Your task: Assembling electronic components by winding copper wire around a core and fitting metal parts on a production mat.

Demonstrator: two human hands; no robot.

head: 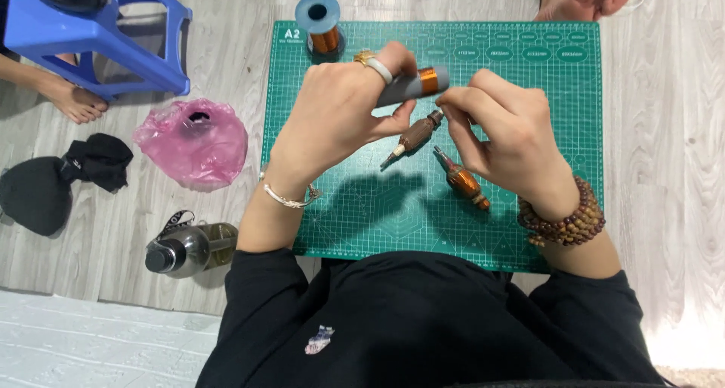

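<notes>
Left hand (340, 109) grips grey rod (404, 88) with copper winding, steadying it above green cutting mat (362, 207). Right hand (502, 127) pinches at winding end. Two wound coils (438, 158) lie beneath.

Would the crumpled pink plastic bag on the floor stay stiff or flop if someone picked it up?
The crumpled pink plastic bag would probably flop: its thin, see-through film already sags into wrinkled folds. It likely weighs very little, though something dark shows inside. It seems unlikely to roll, since it slumps flat on the wooden floor.
</notes>
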